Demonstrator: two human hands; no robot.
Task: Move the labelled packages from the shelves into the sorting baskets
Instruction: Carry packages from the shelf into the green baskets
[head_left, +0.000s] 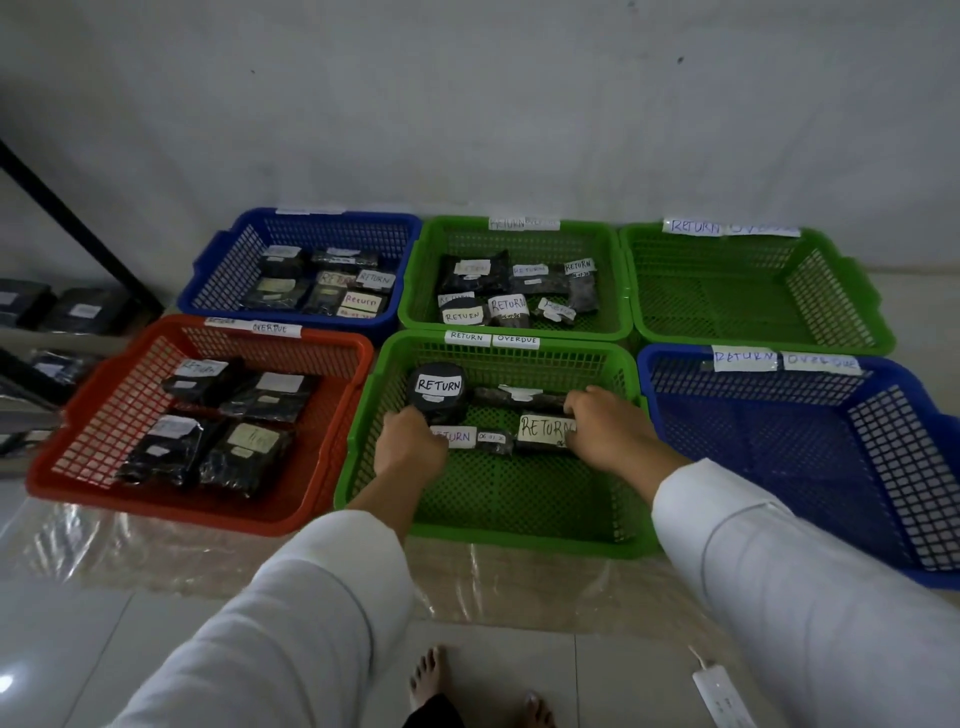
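Centre of frame: green basket (358, 467) holds black wrapped packages with white "RETURN" labels. Left hand (410, 441) curls on a flat package (470, 439), long axis left-right. Right hand (608, 428) lies on another package (543, 430); grasp cannot be told. Clear plastic sheet (156, 551) over tiled floor; white wall.

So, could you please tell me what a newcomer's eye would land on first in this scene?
Six bright baskets on the floor: the near green basket in the middle, where the left hand and right hand reach among black packages. A round package marked RETURN stands out at its back left. The blue basket at near right holds nothing.
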